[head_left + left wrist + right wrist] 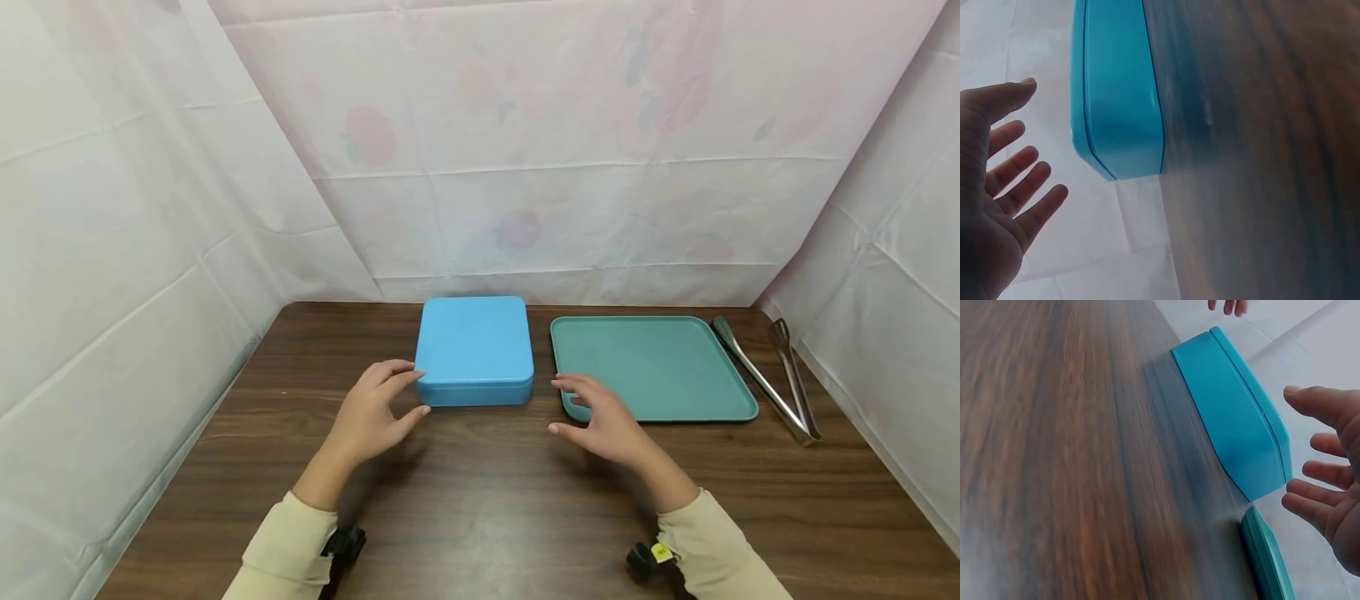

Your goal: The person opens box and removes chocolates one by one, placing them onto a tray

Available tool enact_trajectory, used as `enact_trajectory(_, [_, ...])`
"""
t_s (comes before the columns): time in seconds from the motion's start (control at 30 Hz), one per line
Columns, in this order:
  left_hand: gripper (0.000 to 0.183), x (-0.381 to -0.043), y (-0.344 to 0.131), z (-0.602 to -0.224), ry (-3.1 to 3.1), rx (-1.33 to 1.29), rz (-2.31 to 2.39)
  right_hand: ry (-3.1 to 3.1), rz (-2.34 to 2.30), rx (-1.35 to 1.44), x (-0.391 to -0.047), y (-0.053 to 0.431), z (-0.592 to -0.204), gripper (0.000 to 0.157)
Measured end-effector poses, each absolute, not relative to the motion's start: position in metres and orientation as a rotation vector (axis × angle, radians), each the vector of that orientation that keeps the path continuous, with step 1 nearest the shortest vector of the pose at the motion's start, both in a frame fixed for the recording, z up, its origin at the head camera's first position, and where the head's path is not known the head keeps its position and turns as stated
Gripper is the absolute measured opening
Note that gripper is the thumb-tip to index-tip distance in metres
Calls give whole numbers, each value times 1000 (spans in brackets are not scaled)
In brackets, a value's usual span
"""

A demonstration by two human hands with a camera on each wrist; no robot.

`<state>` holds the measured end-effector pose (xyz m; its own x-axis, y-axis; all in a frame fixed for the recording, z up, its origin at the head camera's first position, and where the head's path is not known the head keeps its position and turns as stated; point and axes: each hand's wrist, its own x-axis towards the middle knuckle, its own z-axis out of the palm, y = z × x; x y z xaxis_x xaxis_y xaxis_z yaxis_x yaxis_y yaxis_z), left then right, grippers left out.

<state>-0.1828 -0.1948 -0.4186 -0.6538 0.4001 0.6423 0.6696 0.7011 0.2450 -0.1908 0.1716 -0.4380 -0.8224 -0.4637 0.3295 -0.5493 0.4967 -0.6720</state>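
A blue lidded box (pixel 474 342), its lid on, sits near the back of the wooden table. My left hand (pixel 378 410) hovers by the box's left front corner, fingers spread and relaxed; the left wrist view shows a gap between that hand (pixel 1007 169) and the box (pixel 1119 94). To the right of the box, my right hand (pixel 600 417) is held above the left front corner of a green tray (pixel 660 367). Its fingers are loosely bent and hold nothing. In the right wrist view, the right hand (pixel 1335 469) appears apart from the box (pixel 1232 412).
Metal tongs (pixel 772 392) lie at the tray's right, their joined end toward the front. The wooden tabletop (pixel 480 508) reaches toward me. White cloth with faint fruit prints (pixel 525 150) hangs behind the table, and plain white cloth hangs at both sides.
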Motion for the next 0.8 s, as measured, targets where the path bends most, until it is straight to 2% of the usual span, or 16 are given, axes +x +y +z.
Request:
enact_trajectory(0.2, [50,-185,-189,-414,-2361,-844,-618,-2676,1259,826,-193,165,-441,72])
enact_trajectory(0.8, [50,-196,-177,-405,-2470,-925,-519,-2762,1375,653,-202,143,-446,75])
